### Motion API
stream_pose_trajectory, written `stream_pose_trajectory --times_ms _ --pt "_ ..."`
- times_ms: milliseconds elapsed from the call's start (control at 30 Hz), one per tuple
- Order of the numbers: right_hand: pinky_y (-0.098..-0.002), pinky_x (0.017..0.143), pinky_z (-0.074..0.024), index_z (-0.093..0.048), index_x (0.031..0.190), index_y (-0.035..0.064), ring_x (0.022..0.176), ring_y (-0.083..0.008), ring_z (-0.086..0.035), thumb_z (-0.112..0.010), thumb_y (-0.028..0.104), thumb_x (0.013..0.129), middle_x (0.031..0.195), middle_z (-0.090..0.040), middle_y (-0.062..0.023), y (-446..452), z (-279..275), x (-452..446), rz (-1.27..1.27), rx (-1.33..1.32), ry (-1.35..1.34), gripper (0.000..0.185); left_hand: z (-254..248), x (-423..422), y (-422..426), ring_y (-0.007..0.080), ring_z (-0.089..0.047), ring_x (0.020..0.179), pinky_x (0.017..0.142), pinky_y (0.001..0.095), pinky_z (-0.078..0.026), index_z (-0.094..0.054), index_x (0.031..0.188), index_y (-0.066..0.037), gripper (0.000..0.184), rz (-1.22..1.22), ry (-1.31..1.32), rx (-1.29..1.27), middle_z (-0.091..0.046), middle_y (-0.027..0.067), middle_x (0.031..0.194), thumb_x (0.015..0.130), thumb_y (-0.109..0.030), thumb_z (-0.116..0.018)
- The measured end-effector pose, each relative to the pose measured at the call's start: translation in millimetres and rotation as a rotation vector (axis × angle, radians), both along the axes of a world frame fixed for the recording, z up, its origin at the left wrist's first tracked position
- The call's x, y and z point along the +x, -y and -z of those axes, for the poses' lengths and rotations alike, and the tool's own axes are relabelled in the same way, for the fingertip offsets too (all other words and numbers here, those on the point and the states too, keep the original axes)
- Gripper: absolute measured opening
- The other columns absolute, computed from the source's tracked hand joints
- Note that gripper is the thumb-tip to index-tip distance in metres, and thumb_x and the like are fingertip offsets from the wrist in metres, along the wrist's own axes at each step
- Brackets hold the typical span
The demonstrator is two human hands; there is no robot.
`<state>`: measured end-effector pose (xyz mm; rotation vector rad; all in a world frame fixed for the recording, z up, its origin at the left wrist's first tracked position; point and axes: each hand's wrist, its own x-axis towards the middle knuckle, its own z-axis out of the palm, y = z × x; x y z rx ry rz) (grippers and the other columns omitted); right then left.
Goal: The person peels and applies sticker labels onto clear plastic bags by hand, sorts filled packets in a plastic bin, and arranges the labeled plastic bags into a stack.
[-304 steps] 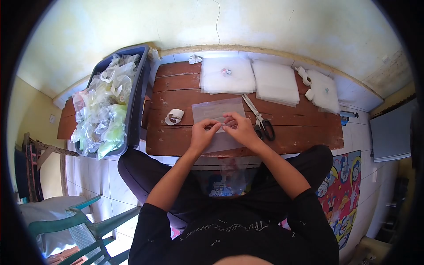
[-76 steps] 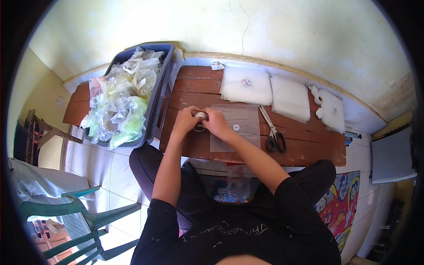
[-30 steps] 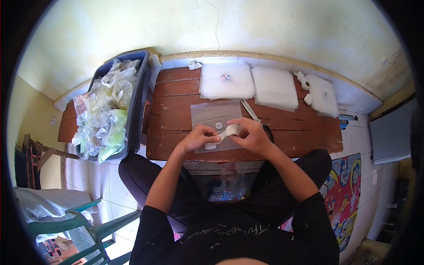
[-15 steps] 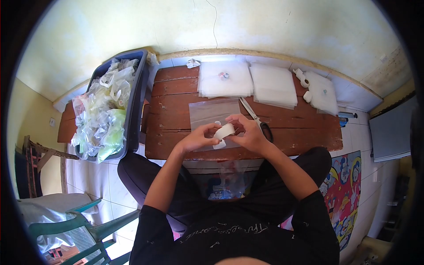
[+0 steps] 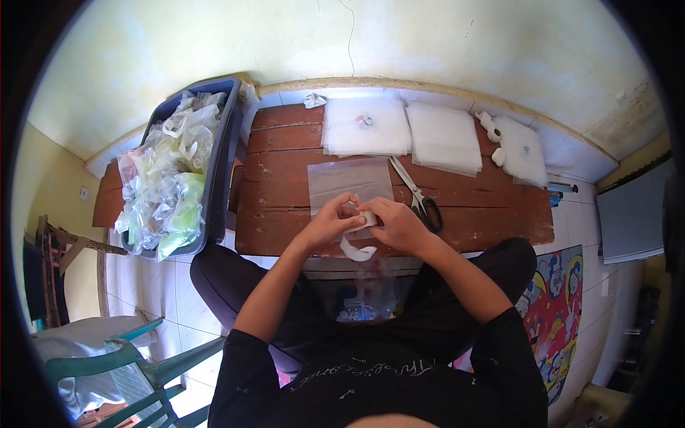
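1. Roll [image 5: 369, 218] of white strip sat pinched between left hand [image 5: 330, 224] and right hand [image 5: 399, 227], fingers narrowly spaced, above the clear sheet [image 5: 344, 177].
2. Loose tail [image 5: 356, 252] curled at the front edge of the table [image 5: 275, 221]; snagging there could have creased it.
3. Scissors [image 5: 429, 214] lay just beside the right hand, limiting sideways room; wood beyond the left hand gave clearance.

Black shirt [image 5: 328, 399]: pale script lettering [image 5: 389, 371] across front, no word legible. Round stickers [image 5: 364, 121] on left stack of clear bags [image 5: 367, 139]: marks too small to read.
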<state>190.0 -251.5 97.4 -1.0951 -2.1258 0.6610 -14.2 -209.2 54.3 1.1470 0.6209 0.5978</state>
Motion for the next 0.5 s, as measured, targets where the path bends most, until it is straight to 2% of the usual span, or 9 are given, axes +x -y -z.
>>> stream_pose_trajectory --times_ms 67,167,233,300,333,500 --pt "-0.0371 0.073 -0.053 -0.061 0.108 0.0052 0.086 -0.0318 -0.066 -0.068 0.004 0.076 0.1 -0.065 -0.0134 0 1 -1 0.015 0.014 -0.009 0.033 -8 -3 -1 0.0091 -0.061 0.078 0.068 0.0245 -0.047 -0.053 0.11 -0.008 0.025 0.018 -0.108 -0.017 -0.067 0.0045 0.086 0.091 -0.013 -0.068" --pt "-0.0364 0.073 -0.0533 -0.061 0.11 0.0049 0.086 -0.0309 -0.067 -0.068 0.004 0.077 0.102 -0.066 -0.0137 0 2 -2 0.038 0.022 -0.036 0.033 -9 -5 -2 0.008 -0.061 0.072 0.061 0.0232 -0.045 -0.053 0.111 -0.007 0.025 0.004 -0.115 -0.006 -0.067 0.004 0.082 0.092 -0.012 -0.068" --pt "-0.0359 0.073 -0.0535 -0.061 0.111 0.0046 0.086 -0.0297 -0.067 -0.068 0.004 0.078 0.103 -0.066 -0.0137 1 -1 -3 0.047 0.015 -0.054 0.034 -9 -6 -5 0.0081 -0.061 0.073 0.063 0.0236 -0.046 -0.055 0.112 -0.006 0.025 0.02 -0.102 -0.002 -0.067 0.0041 0.083 0.092 -0.012 -0.067" --pt "-0.0421 0.077 -0.0519 -0.057 0.121 0.0056 0.092 -0.0373 -0.063 -0.067 0.005 0.077 0.104 -0.064 -0.0165 3 -7 -2 0.019 -0.06 -0.096 0.045 -8 -6 -6 0.0082 -0.061 0.074 0.064 0.024 -0.047 -0.056 0.113 -0.005 0.024 0.034 -0.088 0.004 -0.068 0.0042 0.083 0.092 -0.011 -0.067" --pt "-0.0421 0.077 -0.0519 -0.057 0.121 0.0056 0.092 -0.0373 -0.063 -0.067 0.005 0.077 0.104 -0.064 -0.0165 4 -11 -3 0.018 -0.061 -0.096 0.045 -6 -6 -6 0.0083 -0.062 0.074 0.067 0.0241 -0.048 -0.059 0.113 -0.004 0.023 0.029 -0.04 0.011 -0.068 0.0043 0.085 0.092 -0.01 -0.066" --pt "-0.0358 0.072 -0.0535 -0.058 0.116 0.0058 0.083 -0.0293 -0.065 -0.074 0.007 0.076 0.098 -0.062 -0.0138 7 -14 -6 0.055 -0.095 -0.142 0.043 1 -7 -5 0.0088 -0.063 0.078 0.074 0.0247 -0.05 -0.066 0.107 -0.002 0.016 -0.066 0.008 0.018 -0.07 0.0042 0.091 0.092 -0.008 -0.065"
